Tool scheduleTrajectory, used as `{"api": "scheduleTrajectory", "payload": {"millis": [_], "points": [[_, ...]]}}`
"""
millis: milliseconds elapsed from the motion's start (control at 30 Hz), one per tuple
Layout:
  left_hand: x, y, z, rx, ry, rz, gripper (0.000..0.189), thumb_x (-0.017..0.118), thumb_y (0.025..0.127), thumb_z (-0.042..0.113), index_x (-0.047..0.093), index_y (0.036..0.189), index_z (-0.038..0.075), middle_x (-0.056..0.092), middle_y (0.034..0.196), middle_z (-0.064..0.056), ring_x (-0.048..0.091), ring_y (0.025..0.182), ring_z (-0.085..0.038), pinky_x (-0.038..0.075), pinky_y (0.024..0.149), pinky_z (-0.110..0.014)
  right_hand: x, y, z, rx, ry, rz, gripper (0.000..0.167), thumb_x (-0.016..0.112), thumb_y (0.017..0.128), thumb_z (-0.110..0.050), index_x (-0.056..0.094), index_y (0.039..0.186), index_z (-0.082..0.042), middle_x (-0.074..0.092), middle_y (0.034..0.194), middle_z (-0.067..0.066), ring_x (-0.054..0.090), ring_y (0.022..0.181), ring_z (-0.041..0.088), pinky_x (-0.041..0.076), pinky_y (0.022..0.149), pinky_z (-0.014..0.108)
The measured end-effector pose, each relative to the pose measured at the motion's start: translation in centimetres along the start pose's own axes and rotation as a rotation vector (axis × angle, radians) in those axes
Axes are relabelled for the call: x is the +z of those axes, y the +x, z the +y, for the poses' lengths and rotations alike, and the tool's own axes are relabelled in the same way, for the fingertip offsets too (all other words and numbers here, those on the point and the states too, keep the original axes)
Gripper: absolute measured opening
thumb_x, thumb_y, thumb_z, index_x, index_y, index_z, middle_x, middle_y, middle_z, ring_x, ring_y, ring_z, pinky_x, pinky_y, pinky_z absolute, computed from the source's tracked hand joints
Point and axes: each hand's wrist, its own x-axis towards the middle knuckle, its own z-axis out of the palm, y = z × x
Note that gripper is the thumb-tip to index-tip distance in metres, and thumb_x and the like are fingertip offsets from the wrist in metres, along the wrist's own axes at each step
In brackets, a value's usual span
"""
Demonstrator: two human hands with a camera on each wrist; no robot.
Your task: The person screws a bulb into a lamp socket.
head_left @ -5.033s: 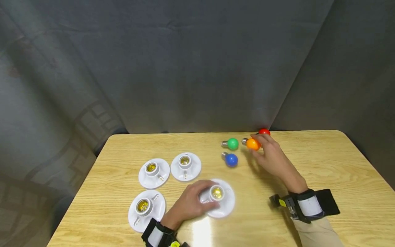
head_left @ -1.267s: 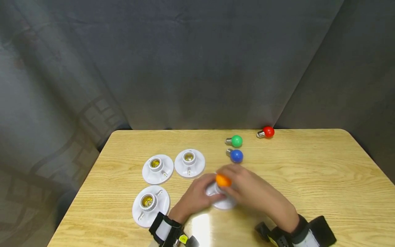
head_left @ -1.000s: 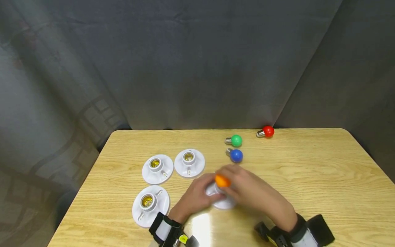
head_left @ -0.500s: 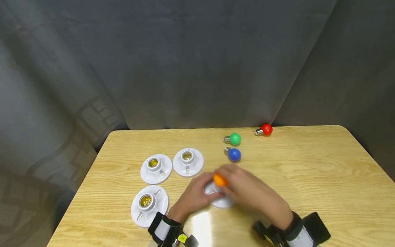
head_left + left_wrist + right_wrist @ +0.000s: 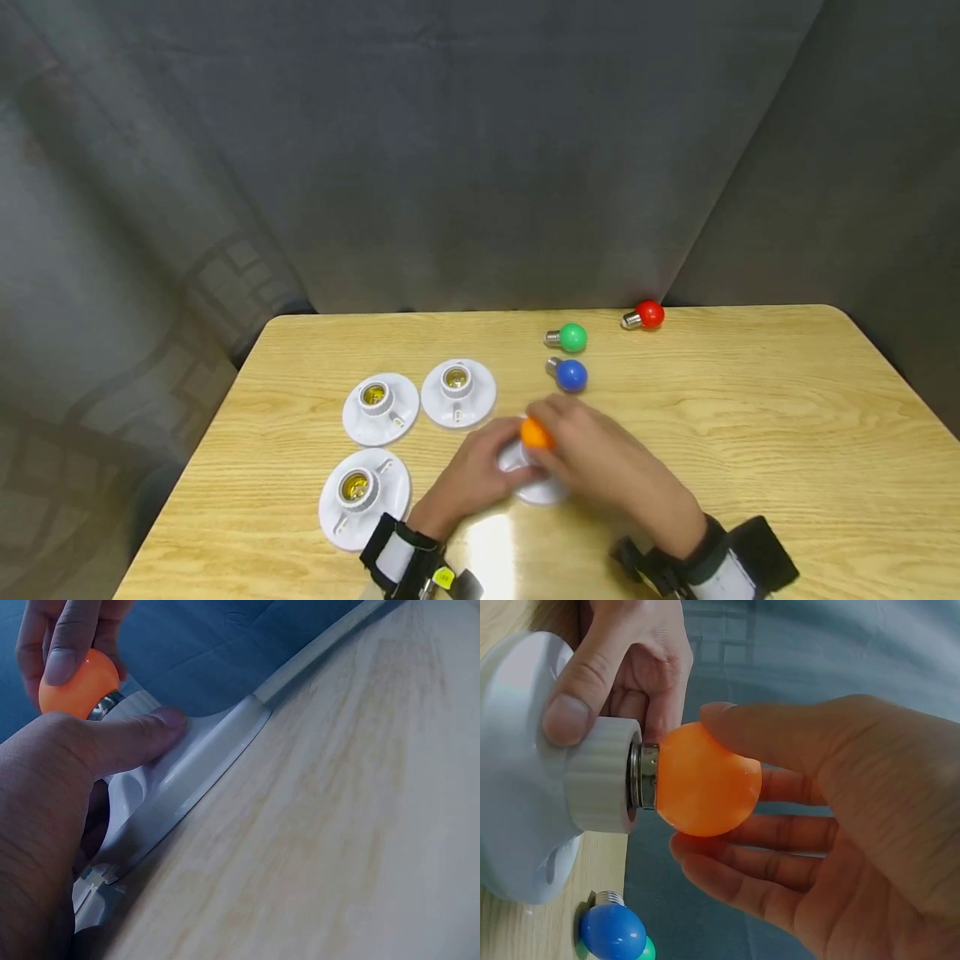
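Orange and glossy, a round bulb [image 5: 707, 781] is pinched in the person's right hand [image 5: 581, 442], its metal thread partly inside the collar of a white lamp holder [image 5: 592, 784] on the wooden table [image 5: 750, 417]. The left hand [image 5: 480, 471] grips that holder beside its collar. Three more holders [image 5: 375, 430] sit leftward; a blue bulb [image 5: 572, 377] and a green bulb [image 5: 574, 337] lie beyond, a red bulb [image 5: 652, 314] farther off

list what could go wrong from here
The orange bulb has some metal base showing outside the white holder, so its threads might catch crooked. If the left hand lost its grip, the white holder could turn with the bulb. The red bulb lies near the far edge of the table; a bump might roll it off.
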Motion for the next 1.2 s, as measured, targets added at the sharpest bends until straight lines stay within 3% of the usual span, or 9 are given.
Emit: {"api": "scheduleTrajectory", "payload": {"millis": [300, 700, 967, 1200], "points": [[-0.03, -0.15, 0.21, -0.021, -0.019, -0.012, 0.049, 0.07, 0.082, 0.051, 0.059, 0.127, 0.034, 0.062, 0.129, 0.011, 0.058, 0.118, -0.009, 0.047, 0.104, -0.038, 0.61, 0.23, -0.18, 0.033, -0.018, 0.034, 0.024, 0.074, 0.083, -0.023, 0.061, 0.096, -0.008, 0.057, 0.085, 0.001, 0.046, 0.067, 0.007, 0.043, 0.059, 0.019], [-0.13, 0.02, 0.29, -0.027, -0.033, -0.018, 0.047, 0.068, 0.084, 0.051, 0.059, 0.127, 0.035, 0.062, 0.128, 0.012, 0.058, 0.116, -0.008, 0.048, 0.102, -0.036, 0.71, 0.53, -0.51, 0.143, -0.003, 0.041, 0.028, 0.075, 0.082, -0.026, 0.059, 0.094, -0.006, 0.051, 0.077, 0.001, 0.043, 0.06, 0.011, 0.038, 0.053, 0.021], [-0.26, 0.11, 0.09, -0.023, -0.028, -0.008, 0.05, 0.069, 0.083, 0.05, 0.058, 0.129, 0.034, 0.061, 0.13, 0.011, 0.058, 0.118, -0.009, 0.047, 0.104, -0.036, 0.74, 0.57, -0.53, 0.067, -0.026, 0.059, 0.022, 0.075, 0.083, -0.024, 0.059, 0.088, -0.009, 0.051, 0.076, 0.0, 0.043, 0.061, 0.009, 0.04, 0.055, 0.02], [0.0, -0.06, -0.16, -0.045, -0.025, -0.013, 0.055, 0.069, 0.083, 0.052, 0.055, 0.133, 0.034, 0.059, 0.135, 0.009, 0.056, 0.123, -0.012, 0.044, 0.107, -0.041, 0.76, 0.16, -0.57, -0.012, -0.053, 0.054, 0.027, 0.078, 0.08, -0.017, 0.067, 0.103, -0.006, 0.063, 0.093, 0.003, 0.055, 0.074, 0.01, 0.053, 0.067, 0.026]]}}
